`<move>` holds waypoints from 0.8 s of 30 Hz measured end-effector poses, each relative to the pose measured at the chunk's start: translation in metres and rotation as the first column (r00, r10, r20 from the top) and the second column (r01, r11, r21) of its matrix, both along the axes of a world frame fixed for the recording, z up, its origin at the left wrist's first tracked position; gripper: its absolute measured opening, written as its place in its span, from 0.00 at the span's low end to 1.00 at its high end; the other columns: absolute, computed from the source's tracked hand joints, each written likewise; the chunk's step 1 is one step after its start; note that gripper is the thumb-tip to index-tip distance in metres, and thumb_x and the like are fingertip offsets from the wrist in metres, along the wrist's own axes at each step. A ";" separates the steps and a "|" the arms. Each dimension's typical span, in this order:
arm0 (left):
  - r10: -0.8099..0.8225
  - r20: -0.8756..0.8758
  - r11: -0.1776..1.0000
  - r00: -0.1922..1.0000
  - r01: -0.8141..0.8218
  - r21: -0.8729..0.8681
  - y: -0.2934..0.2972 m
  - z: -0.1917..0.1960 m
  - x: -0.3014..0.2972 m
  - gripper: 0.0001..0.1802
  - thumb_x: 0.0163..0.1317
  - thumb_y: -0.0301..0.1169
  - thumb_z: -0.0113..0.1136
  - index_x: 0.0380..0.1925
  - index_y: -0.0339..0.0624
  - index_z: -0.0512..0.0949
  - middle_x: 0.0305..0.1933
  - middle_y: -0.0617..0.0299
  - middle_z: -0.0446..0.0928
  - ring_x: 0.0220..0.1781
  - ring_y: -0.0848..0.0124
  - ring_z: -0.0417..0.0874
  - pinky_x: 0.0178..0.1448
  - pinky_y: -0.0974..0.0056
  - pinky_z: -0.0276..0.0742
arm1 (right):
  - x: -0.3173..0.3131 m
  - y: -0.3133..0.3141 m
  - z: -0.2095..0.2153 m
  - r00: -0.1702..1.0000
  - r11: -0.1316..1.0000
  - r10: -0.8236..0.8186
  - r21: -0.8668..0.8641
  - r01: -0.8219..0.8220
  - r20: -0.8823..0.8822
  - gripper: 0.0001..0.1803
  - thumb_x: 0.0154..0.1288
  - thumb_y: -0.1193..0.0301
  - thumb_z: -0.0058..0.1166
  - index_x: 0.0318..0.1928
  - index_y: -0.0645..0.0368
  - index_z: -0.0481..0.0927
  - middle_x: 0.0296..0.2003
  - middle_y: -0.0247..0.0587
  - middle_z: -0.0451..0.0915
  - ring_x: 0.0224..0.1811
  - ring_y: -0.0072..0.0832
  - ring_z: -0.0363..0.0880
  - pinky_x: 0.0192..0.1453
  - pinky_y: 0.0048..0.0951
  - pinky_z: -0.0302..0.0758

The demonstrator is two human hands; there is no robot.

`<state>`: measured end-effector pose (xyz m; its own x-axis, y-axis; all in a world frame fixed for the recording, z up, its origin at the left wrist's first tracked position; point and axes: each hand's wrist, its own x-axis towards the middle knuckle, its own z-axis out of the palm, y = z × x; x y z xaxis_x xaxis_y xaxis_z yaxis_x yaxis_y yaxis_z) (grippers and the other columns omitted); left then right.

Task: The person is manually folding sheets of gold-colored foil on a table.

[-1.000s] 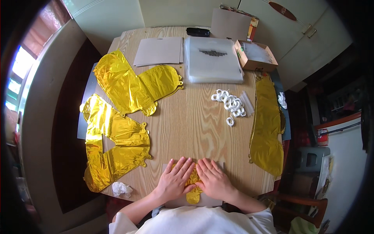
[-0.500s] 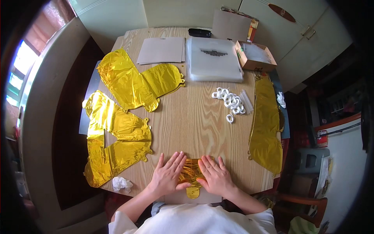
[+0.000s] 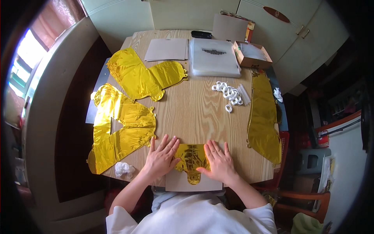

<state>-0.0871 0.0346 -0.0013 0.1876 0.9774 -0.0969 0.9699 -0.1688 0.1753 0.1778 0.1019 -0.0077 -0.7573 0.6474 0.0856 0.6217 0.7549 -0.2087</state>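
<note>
Right now your left hand (image 3: 161,156) and right hand (image 3: 219,162) lie flat, fingers spread open and gripping nothing — pressing either side of a small gold foil balloon (image 3: 191,159). It rests partly on grey card (image 3: 193,182) at the bench (image 3: 194,113) near edge.

Home dining rm: wood table (image 3: 202,113), cupboards (image 3: 272,23), chair (image 3: 304,195).

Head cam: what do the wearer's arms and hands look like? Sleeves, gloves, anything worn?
Both hands are bare: left hand, right hand. No gloves, and no rings or watch that I can make out. Forearms are uncovered; short white sleeves of a white top end near the elbows.
</note>
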 end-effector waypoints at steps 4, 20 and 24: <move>-0.009 -0.025 0.998 1.000 0.008 -0.062 0.003 0.026 -0.010 0.39 0.68 0.53 0.50 0.74 0.45 0.57 0.79 0.57 0.54 0.82 0.55 0.46 0.77 0.32 0.33 | 0.001 -0.002 -0.001 1.000 1.000 0.000 -0.004 0.000 0.002 0.57 0.58 0.33 0.53 0.71 0.70 0.59 0.72 0.56 0.59 0.77 0.42 0.55 0.77 0.62 0.41; -0.525 0.057 0.846 0.849 0.513 0.145 0.052 -0.012 0.030 0.37 0.70 0.47 0.44 0.75 0.45 0.54 0.79 0.60 0.53 0.81 0.62 0.51 0.82 0.49 0.41 | -0.001 -0.010 0.005 0.999 0.989 0.014 0.149 -0.006 -0.053 0.48 0.56 0.40 0.60 0.64 0.69 0.71 0.69 0.55 0.64 0.75 0.42 0.58 0.77 0.54 0.50; -0.540 0.044 0.836 0.840 0.531 0.138 0.052 -0.010 0.029 0.37 0.68 0.43 0.43 0.75 0.45 0.54 0.80 0.60 0.52 0.81 0.62 0.50 0.82 0.48 0.40 | -0.011 -0.028 0.018 0.964 0.991 0.134 0.024 -0.132 -0.230 0.38 0.50 0.47 0.69 0.54 0.61 0.79 0.57 0.43 0.77 0.60 0.39 0.74 0.69 0.45 0.66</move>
